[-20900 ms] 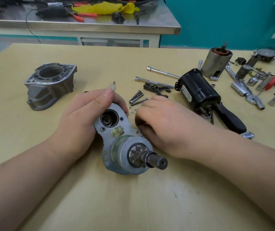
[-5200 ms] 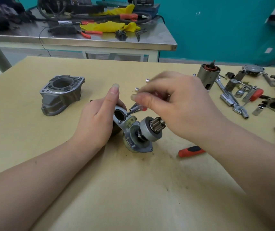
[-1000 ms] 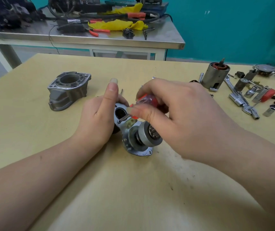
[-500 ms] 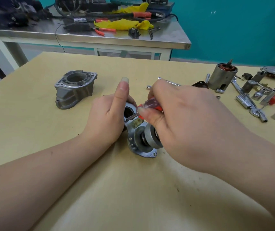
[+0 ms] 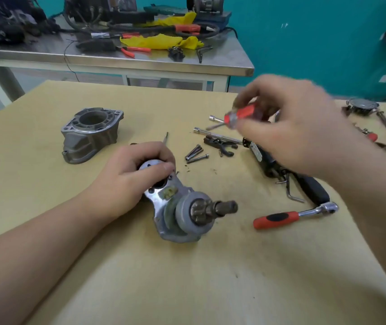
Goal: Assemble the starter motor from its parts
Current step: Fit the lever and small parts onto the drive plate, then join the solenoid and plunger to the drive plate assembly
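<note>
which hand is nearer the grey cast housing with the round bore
Left. The left hand grips the pinion gear assembly just right of the grey cast housing; the right hand, holding a red-handled screwdriver, is raised farther right.

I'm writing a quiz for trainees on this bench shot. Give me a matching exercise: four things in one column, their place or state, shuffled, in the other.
Things
1. screwdriver
2. ratchet
3. gear housing
4. grey casting

Places
A. alone on the table, far left
B. lying on the table, near right
C. held in the air by the right hand
D. steadied on the table by the left hand

Pairs: 1-C, 2-B, 3-D, 4-A
</note>
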`<state>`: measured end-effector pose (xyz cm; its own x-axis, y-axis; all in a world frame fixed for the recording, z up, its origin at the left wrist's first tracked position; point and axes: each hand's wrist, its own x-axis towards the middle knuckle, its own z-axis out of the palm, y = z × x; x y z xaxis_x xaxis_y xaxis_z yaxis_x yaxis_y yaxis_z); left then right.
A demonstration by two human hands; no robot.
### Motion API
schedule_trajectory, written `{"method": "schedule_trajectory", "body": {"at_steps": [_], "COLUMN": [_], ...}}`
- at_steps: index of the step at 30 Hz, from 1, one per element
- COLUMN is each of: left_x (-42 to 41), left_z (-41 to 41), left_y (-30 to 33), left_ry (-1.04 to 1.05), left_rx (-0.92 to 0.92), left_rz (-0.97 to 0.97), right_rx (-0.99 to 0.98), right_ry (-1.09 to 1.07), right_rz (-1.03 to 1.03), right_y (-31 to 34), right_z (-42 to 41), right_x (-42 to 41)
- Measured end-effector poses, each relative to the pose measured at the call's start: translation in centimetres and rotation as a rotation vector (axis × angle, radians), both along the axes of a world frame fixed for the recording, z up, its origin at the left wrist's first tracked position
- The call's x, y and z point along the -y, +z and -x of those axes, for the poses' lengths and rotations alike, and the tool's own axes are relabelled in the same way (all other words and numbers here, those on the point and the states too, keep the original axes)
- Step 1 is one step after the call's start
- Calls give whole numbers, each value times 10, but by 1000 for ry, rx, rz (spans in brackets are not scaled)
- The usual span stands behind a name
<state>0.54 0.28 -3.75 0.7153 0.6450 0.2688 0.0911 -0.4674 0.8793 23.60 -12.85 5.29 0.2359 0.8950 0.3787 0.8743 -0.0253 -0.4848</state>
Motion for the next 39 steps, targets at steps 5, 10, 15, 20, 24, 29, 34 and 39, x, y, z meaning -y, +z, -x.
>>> {"method": "schedule_trajectory", "body": {"at_steps": [5, 10, 15, 20, 24, 29, 34, 39], "left_x": [-4, -1, 6, 7, 9, 12, 13, 9], "left_z": [3, -1, -6, -10, -12, -12, -13, -10], "left_y": [0, 1, 0, 3, 8, 10, 8, 19], "left_ry": [-98, -34, 154, 373, 407, 405, 364, 356], "left_rx": [-13, -33, -81, -298, -426, -466, -470, -375], "left_rz": [13, 13, 131, 68, 10, -71, -121, -65], "right_rx": [139, 194, 249, 65, 337, 690, 779, 827], "right_ry": [12, 49, 25, -131, -230, -208, -233, -243], "right_rz": [364, 496, 553, 323, 234, 387, 338, 303], "right_y": [-35, -49, -47, -35, -39, -61, -71, -79], "right_z": [0, 0, 2, -14, -22, -13, -15, -17], "right_x": [-12, -17, -19, -22, -34, -53, -60, -60]}}
